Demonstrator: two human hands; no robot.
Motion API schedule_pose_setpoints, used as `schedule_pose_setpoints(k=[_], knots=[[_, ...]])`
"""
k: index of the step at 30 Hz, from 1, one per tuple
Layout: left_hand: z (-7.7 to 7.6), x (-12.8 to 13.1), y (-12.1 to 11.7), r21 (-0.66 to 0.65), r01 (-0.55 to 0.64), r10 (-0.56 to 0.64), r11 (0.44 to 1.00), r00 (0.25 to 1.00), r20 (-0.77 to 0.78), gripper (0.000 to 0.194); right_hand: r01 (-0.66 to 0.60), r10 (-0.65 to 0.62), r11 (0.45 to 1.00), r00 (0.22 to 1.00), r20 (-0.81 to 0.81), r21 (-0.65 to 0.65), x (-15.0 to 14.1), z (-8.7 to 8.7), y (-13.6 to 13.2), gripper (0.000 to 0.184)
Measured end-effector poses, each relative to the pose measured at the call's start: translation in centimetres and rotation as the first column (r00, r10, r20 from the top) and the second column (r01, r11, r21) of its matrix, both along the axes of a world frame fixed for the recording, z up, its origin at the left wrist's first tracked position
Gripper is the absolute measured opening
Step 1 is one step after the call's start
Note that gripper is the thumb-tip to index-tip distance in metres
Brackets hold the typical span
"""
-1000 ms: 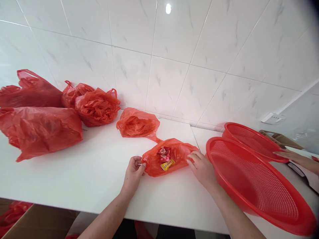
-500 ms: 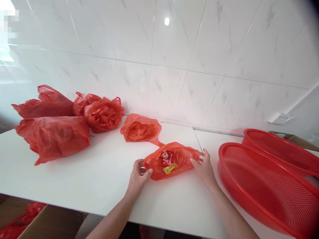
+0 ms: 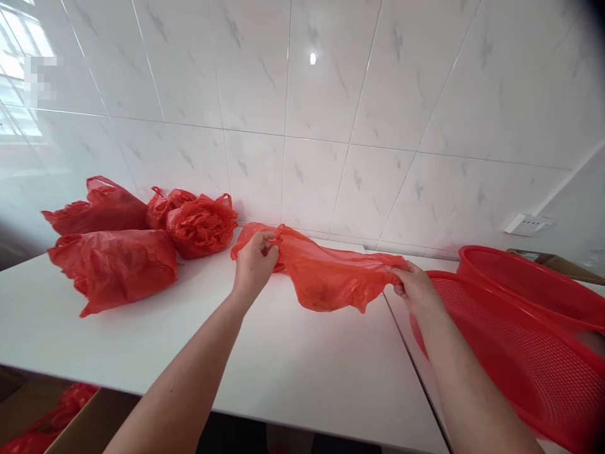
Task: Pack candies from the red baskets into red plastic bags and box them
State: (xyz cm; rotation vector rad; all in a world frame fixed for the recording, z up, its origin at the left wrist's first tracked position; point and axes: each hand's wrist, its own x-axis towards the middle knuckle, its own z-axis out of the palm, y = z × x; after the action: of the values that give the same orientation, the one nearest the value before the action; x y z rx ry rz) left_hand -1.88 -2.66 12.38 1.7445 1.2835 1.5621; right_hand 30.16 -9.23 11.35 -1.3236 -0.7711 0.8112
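Note:
A thin red plastic bag (image 3: pixel 331 277) is stretched sideways between my hands, its lower part hanging just over the white table. My left hand (image 3: pixel 256 257) pinches its left end. At the right end, my right hand (image 3: pixel 416 284) grips a gathered corner. Whatever lies inside shows only as a faint darker patch through the film. Partly covered by my left hand and the stretched bag, another red plastic bag (image 3: pixel 243 236) lies against the wall side.
Several stuffed red bags (image 3: pixel 118 265) sit at the left of the white table (image 3: pixel 265 366). Two red mesh baskets (image 3: pixel 501 340) occupy the right side. A cardboard box (image 3: pixel 89 416) with red plastic stands below at lower left. A tiled wall (image 3: pixel 316 176) bounds the back.
Both hands have lifted and pulled the bag's ends apart, raising it off the table. Its mouth has drawn closed, and the pink and yellow packets inside are hidden now.

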Motion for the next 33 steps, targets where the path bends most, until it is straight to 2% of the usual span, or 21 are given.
schedule_pose_setpoints(k=[2, 5, 8, 10, 12, 15, 18, 20, 23, 25, 26, 27, 30, 31, 33], knots=[[1.7, -0.4, 0.1, 0.052, -0.083, 0.090, 0.995, 0.985, -0.148, 0.011, -0.140, 0.134, 0.989, 0.985, -0.107, -0.048, 0.6, 0.6, -0.3, 0.024], [3.5, -0.6, 0.2, 0.102, -0.150, 0.169, 0.983, 0.959, -0.227, 0.011, -0.198, 0.188, 0.980, 0.962, -0.199, -0.027, 1.2, 0.6, -0.6, 0.026], [4.6, -0.3, 0.3, 0.088, -0.119, 0.133, 0.989, 0.975, -0.178, 0.013, -0.209, 0.200, 0.978, 0.961, -0.193, -0.027, 1.4, 0.5, -0.7, 0.030], [4.6, -0.2, 0.1, 0.054, -0.077, 0.084, 0.996, 0.986, -0.142, 0.015, -0.212, 0.210, 0.977, 0.965, -0.159, 0.000, 1.5, 0.5, -1.0, 0.032], [3.7, -0.5, -0.5, 0.017, -0.039, 0.041, 0.999, 0.991, -0.126, 0.019, -0.180, 0.184, 0.982, 0.977, -0.110, 0.053, 1.6, 0.2, -1.5, 0.035], [0.6, -1.6, -2.4, -0.126, 0.035, -0.049, 0.991, 0.993, -0.105, 0.031, -0.069, 0.072, 0.992, 0.997, -0.029, 0.109, 1.9, -1.0, -2.6, 0.037], [-3.4, -2.7, -5.2, -0.355, 0.163, -0.182, 0.921, 0.983, -0.019, 0.047, 0.031, -0.035, 0.997, 0.998, 0.046, 0.076, 1.9, -2.5, -3.8, 0.037], [-5.5, -2.8, -7.1, -0.412, 0.299, -0.301, 0.861, 0.952, 0.060, 0.068, 0.051, -0.054, 0.998, 0.996, 0.069, 0.040, 1.5, -3.2, -4.5, 0.034], [-6.9, -1.5, -9.4, -0.399, 0.433, -0.451, 0.809, 0.891, 0.052, 0.107, 0.047, -0.048, 0.999, 0.997, 0.056, 0.020, 0.2, -3.2, -4.6, 0.032], [-6.7, 0.1, -9.9, -0.378, 0.459, -0.492, 0.804, 0.871, 0.010, 0.117, 0.036, -0.038, 0.999, 0.998, 0.044, 0.037, -0.8, -2.7, -4.2, 0.032], [-6.4, 1.0, -9.7, -0.375, 0.466, -0.504, 0.802, 0.863, -0.006, 0.112, 0.021, -0.023, 0.999, 0.999, 0.044, 0.045, -1.3, -2.3, -3.9, 0.033], [-5.9, 1.9, -9.3, -0.377, 0.473, -0.517, 0.796, 0.856, -0.018, 0.097, -0.006, 0.003, 0.999, 0.999, 0.049, 0.050, -1.7, -1.9, -3.6, 0.033], [-3.8, 3.8, -6.9, -0.344, 0.467, -0.504, 0.815, 0.864, -0.021, 0.022, -0.084, 0.079, 0.995, 0.993, 0.089, 0.055, -1.9, -0.2, -2.4, 0.034], [-2.8, 4.1, -5.9, -0.303, 0.448, -0.471, 0.841, 0.882, -0.002, 0.011, -0.075, 0.067, 0.994, 0.993, 0.100, 0.080, -1.5, 0.5, -2.1, 0.034], [-0.5, 4.2, -3.9, -0.178, 0.378, -0.364, 0.909, 0.925, 0.104, 0.015, 0.029, -0.048, 0.980, 0.995, 0.091, 0.198, -0.4, 2.1, -1.7, 0.033]])
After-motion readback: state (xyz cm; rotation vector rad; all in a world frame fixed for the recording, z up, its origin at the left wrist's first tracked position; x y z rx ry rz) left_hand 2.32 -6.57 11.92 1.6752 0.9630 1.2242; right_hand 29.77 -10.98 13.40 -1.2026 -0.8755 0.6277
